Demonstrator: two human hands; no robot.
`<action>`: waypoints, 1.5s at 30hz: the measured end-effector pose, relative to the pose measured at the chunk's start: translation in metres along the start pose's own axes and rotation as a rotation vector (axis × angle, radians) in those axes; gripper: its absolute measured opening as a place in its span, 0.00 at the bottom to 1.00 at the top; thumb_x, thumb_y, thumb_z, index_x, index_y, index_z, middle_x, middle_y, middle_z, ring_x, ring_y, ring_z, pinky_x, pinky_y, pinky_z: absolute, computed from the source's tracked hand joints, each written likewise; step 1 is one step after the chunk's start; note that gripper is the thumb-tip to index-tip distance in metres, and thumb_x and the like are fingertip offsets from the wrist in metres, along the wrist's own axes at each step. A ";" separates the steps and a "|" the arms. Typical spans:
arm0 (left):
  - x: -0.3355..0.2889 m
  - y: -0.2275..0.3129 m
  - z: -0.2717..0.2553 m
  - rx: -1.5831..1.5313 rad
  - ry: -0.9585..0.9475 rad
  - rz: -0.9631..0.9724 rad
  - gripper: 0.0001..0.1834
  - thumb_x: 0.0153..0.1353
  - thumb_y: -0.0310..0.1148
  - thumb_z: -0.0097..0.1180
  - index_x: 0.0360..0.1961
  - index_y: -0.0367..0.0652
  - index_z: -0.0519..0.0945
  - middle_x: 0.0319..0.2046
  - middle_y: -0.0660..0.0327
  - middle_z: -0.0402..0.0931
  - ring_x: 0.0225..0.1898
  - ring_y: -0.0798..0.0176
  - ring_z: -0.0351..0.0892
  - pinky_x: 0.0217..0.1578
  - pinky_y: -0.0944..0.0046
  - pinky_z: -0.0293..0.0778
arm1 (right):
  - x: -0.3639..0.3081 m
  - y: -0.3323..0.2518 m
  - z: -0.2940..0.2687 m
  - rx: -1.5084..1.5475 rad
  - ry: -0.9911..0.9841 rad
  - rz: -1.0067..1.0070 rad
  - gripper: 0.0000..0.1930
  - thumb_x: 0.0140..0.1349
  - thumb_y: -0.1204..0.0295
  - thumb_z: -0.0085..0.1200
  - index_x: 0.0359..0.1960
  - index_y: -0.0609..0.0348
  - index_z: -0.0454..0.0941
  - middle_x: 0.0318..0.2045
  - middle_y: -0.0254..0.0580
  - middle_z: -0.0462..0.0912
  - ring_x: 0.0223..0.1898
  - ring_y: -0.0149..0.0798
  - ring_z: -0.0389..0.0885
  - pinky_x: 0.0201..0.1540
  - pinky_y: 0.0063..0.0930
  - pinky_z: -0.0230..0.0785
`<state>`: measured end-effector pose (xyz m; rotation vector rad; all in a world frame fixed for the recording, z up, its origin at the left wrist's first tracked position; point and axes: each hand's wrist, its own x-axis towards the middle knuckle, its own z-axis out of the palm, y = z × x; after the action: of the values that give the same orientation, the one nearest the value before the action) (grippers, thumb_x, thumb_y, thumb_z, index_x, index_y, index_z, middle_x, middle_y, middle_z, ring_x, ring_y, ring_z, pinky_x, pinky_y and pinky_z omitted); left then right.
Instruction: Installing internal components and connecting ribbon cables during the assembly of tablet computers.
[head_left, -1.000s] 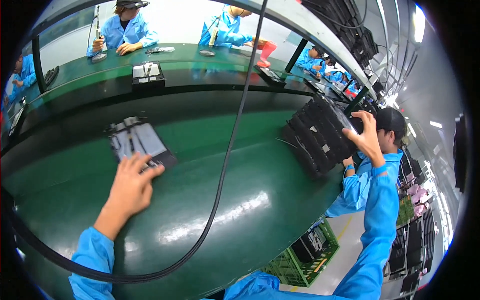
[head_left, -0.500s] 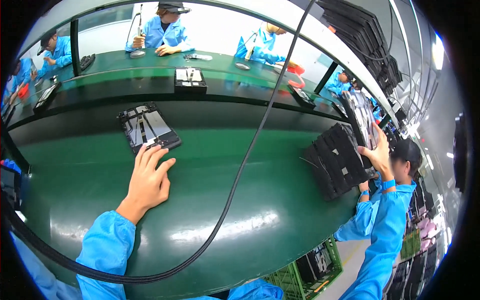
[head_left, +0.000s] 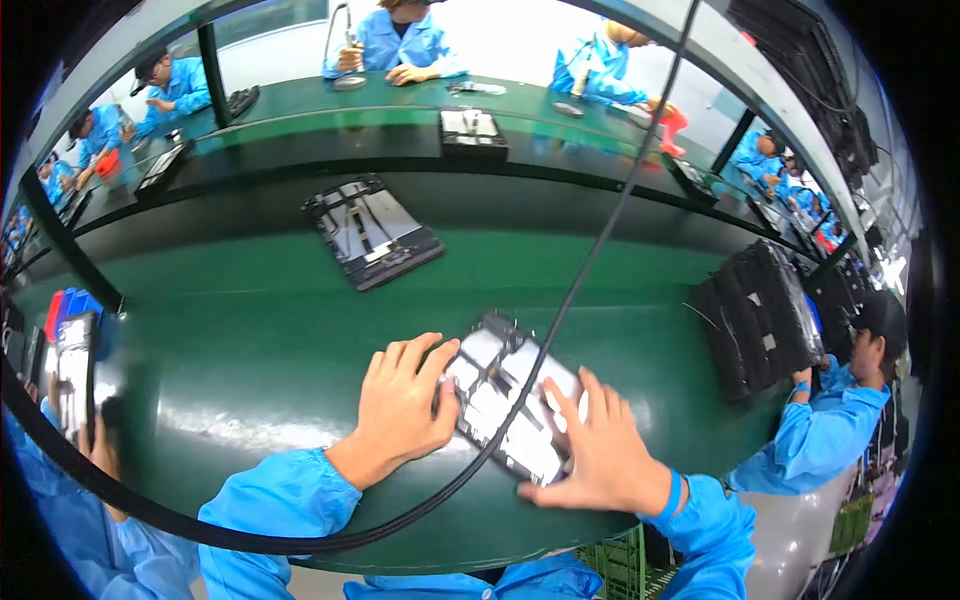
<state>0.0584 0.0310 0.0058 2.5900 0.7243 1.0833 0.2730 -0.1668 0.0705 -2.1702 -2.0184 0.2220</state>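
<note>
An opened tablet-like device (head_left: pixel 487 395) with a black frame, silver plates and dark strips lies tilted at the table's front middle. My left hand (head_left: pixel 405 400) has its fingertips and thumb against the device's left edge. Around its right side, my right hand (head_left: pixel 605 450) grips it, thumb at the near edge and fingers along the far side. A black cable hanging across the view hides part of the device. Farther back and to the left, a second opened device (head_left: pixel 370 232) of the same kind lies untouched on the green table (head_left: pixel 250 340).
A stack of black trays (head_left: pixel 755 320) stands at the right edge, with a co-worker (head_left: pixel 840 400) behind it. Another person's hands hold a similar device (head_left: pixel 75 370) at far left. Beyond a dark ledge, another device (head_left: pixel 472 132) sits, and several people work opposite. A green crate (head_left: pixel 615 560) stands below.
My right hand has come from the stack at right to the front middle, bringing the device. My left hand has left the far device and moved to this one. The view has shifted.
</note>
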 end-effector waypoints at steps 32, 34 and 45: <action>0.001 0.008 -0.038 -0.482 -0.719 0.018 0.53 0.53 0.31 0.67 0.83 0.33 0.63 0.70 0.45 0.72 0.63 0.43 0.70 0.62 0.48 0.64 | 0.064 0.012 0.042 0.478 0.292 -0.360 0.10 0.58 0.72 0.76 0.36 0.51 0.84 0.31 0.31 0.79 0.45 0.44 0.76 0.49 0.40 0.61; 0.000 0.003 -0.033 -0.497 -0.745 0.026 0.54 0.54 0.33 0.68 0.83 0.32 0.61 0.71 0.44 0.70 0.64 0.42 0.69 0.62 0.47 0.64 | 0.065 0.015 0.044 0.453 0.298 -0.376 0.10 0.58 0.72 0.77 0.36 0.51 0.86 0.27 0.28 0.79 0.43 0.42 0.77 0.48 0.40 0.61; -0.002 0.013 -0.025 -0.496 -0.786 0.029 0.57 0.59 0.32 0.69 0.87 0.34 0.53 0.75 0.42 0.66 0.67 0.39 0.67 0.68 0.45 0.60 | 0.060 0.029 0.045 0.536 0.279 -0.359 0.07 0.57 0.72 0.78 0.33 0.50 0.89 0.21 0.28 0.69 0.41 0.41 0.76 0.45 0.39 0.63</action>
<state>0.0437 0.0198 0.0273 2.2873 0.1881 0.1421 0.2958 -0.1082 0.0210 -1.4117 -1.8728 0.3405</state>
